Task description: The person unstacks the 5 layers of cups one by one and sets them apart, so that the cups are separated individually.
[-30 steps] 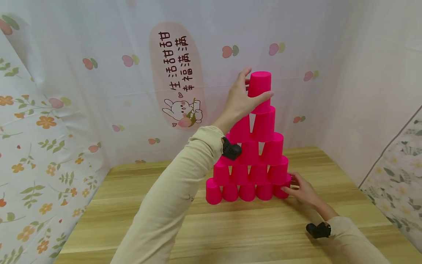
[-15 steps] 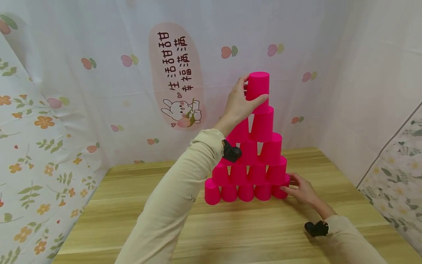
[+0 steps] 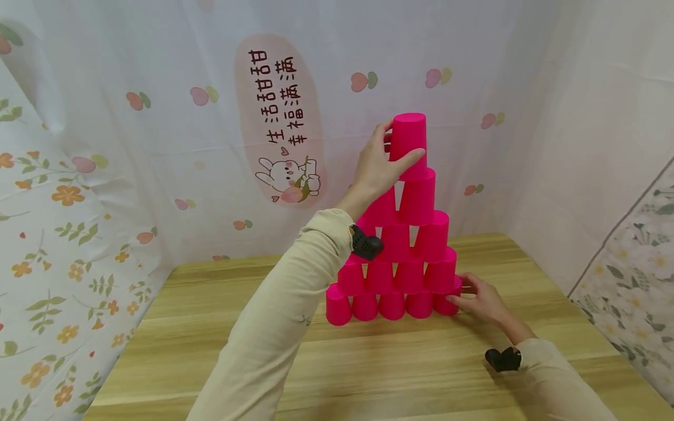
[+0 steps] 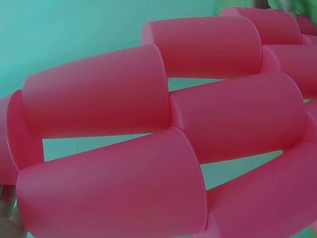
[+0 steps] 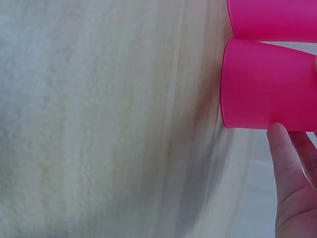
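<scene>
On our left a flowered curtain (image 3: 68, 234) hangs beside the desk (image 3: 210, 304). Next the left sleeve (image 3: 279, 316) slants up, hiding part of the cups behind it. It leads to the left hand (image 3: 372, 166), whose grip is round the top cup (image 3: 409, 135), thumb across the front and fingers round its far left side. That cup stands upside down at the peak of the pyramid (image 3: 397, 242), its rim meeting the pair below; the hand covers the left of the join, so we cannot tell how evenly it bears on both.

The bottom row of five stands on the desk. At its right end the right hand (image 3: 485, 304) has its grip on the corner cup (image 3: 442, 305), thumb in front and fingers at the outer side.

We judge the cups to be light, thin plastic, smooth and a little slippery, flexing if squeezed. We would take each lightly at mid-wall, above the rim and clear of its neighbours. A single cup should survive a knock; the pyramid probably would not.
</scene>
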